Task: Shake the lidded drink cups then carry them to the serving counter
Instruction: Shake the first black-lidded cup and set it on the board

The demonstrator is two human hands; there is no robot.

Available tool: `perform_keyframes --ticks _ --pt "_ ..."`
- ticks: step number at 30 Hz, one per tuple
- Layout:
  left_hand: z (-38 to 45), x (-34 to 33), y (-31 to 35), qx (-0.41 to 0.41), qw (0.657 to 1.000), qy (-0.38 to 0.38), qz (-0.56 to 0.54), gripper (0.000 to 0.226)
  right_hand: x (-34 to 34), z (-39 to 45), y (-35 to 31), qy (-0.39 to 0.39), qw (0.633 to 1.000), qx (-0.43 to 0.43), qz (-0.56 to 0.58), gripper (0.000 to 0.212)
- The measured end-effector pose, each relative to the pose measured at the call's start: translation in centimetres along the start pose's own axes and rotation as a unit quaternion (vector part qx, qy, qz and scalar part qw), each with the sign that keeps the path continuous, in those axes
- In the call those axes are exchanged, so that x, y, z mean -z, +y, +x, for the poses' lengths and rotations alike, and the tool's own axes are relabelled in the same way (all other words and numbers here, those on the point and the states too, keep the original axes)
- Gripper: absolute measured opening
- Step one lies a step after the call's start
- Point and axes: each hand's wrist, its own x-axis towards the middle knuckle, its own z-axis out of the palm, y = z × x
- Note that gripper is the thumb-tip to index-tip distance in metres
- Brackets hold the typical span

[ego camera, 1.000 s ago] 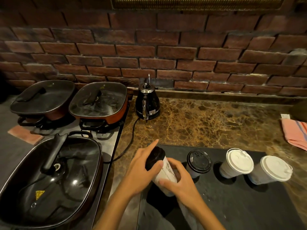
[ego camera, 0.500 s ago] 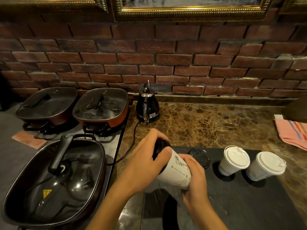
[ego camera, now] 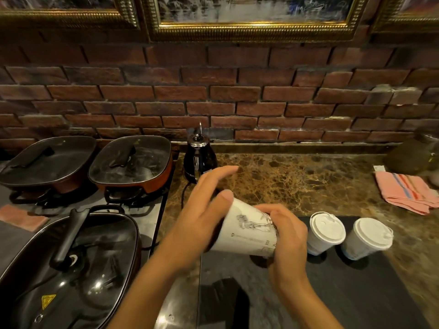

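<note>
I hold a white paper cup (ego camera: 247, 230) with a dark printed drawing, tipped almost on its side above the black mat (ego camera: 356, 293). My left hand (ego camera: 202, 214) covers its lidded end, which is hidden under the palm. My right hand (ego camera: 288, 230) grips the cup's base. Two more white cups stand on the mat to the right, each with a white lid: one (ego camera: 326, 230) next to my right hand and another (ego camera: 369, 236) beyond it.
A black electric kettle (ego camera: 199, 157) with its cord stands at the brick wall behind my hands. Three lidded pans (ego camera: 71, 264) sit on the stove at left. A pink striped cloth (ego camera: 406, 191) lies on the marble counter (ego camera: 308, 176) at right.
The cup has been lifted off the mat and tipped over from nearly upright to almost horizontal between both hands. The black-lidded cup that stood behind it is now hidden. The view has tilted up.
</note>
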Motion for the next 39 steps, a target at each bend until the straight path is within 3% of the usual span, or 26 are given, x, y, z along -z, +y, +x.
perform_keyframes --ticks 4,6,9,15,19,21,24,26,28,31,34,36,39 --pt "2.7 2.1 -1.8 0.017 0.998 -0.040 -0.049 0.045 -0.7 1.0 -0.8 -0.004 0.986 0.153 -0.059 0.032" --pt "3.1 2.3 -1.5 -0.002 0.998 -0.022 -0.056 0.039 -0.9 1.2 -0.8 0.005 0.982 0.180 -0.055 0.032" --pt "1.0 1.3 1.4 -0.009 0.997 0.058 -0.050 0.038 -1.4 0.9 -0.8 0.023 0.988 0.148 -0.026 0.033" --pt "0.9 0.5 0.8 -0.024 0.993 0.056 -0.103 0.043 -1.4 1.3 -0.6 0.033 0.996 0.075 -0.026 0.030" --pt "0.3 -0.2 0.4 -0.067 0.970 0.186 -0.141 0.040 -1.8 3.3 -1.9 0.011 1.000 0.006 0.014 0.029" --pt "-0.2 -0.5 0.5 -0.086 0.963 0.218 -0.133 0.038 -1.5 3.5 -2.5 -0.041 0.998 0.033 -0.026 0.026" --pt "0.4 0.5 0.5 -0.064 0.948 0.265 -0.164 0.033 -0.3 3.3 -3.2 -0.181 0.961 0.128 -0.165 0.029" --pt "0.9 1.4 0.7 -0.027 0.938 0.294 -0.184 0.030 0.3 3.3 -3.1 -0.257 0.913 0.187 -0.255 0.051" --pt "1.3 2.0 0.6 -0.025 0.942 0.281 -0.181 0.031 0.4 3.3 -2.6 -0.279 0.873 0.244 -0.316 0.073" --pt "1.6 2.1 0.7 -0.051 0.961 0.226 -0.153 0.033 0.2 3.0 -2.8 -0.243 0.870 0.253 -0.348 0.078" --pt "1.8 2.2 0.6 -0.058 0.965 0.203 -0.154 0.035 0.0 2.5 -3.3 -0.228 0.909 0.182 -0.299 0.074" --pt "2.0 2.3 0.7 -0.070 0.969 0.186 -0.144 0.035 -0.1 2.3 -3.6 -0.247 0.952 0.066 -0.168 0.061" --pt "2.2 2.4 0.9 -0.083 0.976 0.158 -0.121 0.037 -0.3 2.0 -3.6 -0.310 0.942 -0.125 0.026 0.060"
